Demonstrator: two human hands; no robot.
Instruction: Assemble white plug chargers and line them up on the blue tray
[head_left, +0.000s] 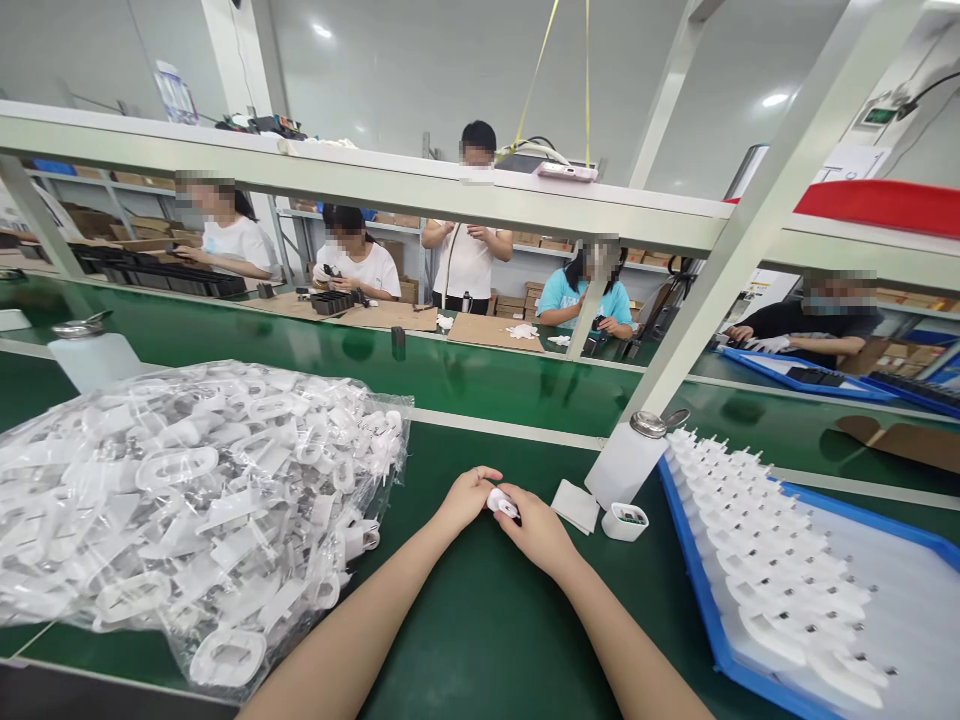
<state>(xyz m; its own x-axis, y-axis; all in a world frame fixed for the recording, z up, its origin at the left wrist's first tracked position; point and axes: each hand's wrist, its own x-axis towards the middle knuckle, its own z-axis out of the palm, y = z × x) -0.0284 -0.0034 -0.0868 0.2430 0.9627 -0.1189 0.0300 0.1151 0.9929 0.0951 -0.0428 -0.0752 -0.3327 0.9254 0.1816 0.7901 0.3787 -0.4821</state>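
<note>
My left hand (466,498) and my right hand (538,530) meet above the green bench mat (480,640), pinching a small white plastic part (502,504) between their fingers. Much of that part is hidden by my fingers. To the left, a clear plastic bag (195,510) bulges with many white plastic parts. To the right, a blue-rimmed tray (720,640) holds rows of white pronged parts. Nearest my right hand lie a folded white cloth (576,506) and a small white cup (624,521).
A white dispenser bottle with a metal top (628,460) stands behind the cup, and another (94,350) stands behind the bag. A pale metal shelf frame (375,190) crosses the bench. Several co-workers sit or stand beyond it at a facing bench, handling trays and parts.
</note>
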